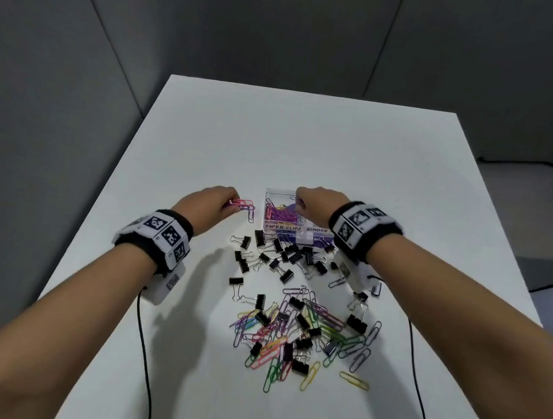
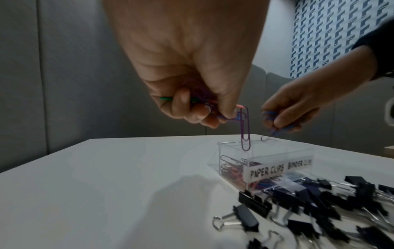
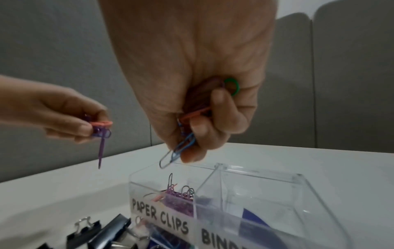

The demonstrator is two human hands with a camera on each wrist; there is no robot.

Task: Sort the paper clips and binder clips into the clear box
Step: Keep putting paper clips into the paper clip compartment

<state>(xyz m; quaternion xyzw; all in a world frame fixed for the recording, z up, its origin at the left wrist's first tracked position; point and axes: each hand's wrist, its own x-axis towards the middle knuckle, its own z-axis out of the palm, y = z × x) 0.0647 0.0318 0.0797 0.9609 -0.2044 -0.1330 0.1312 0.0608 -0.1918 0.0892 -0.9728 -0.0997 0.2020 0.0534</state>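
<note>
The clear box [image 1: 268,226] stands mid-table, divided into a side labelled PAPER CLIPS [image 3: 160,217] and one labelled BINDER. Coloured paper clips [image 1: 283,214] lie in its left side. My left hand [image 1: 214,202] hovers just left of the box and grips a bunch of paper clips [image 2: 241,116]; a purple one [image 2: 245,131] dangles from it. My right hand [image 1: 315,203] is over the box, gripping another bunch of paper clips [image 3: 185,146], with a blue-grey one hanging above the paper clip side. Black binder clips [image 1: 280,258] lie loose in front of the box.
A mixed heap of coloured paper clips and black binder clips [image 1: 302,333] lies nearer to me on the white table [image 1: 205,153]. Two black cables [image 1: 145,349] run from my wrists to the table's near edge. Grey partition walls surround the table.
</note>
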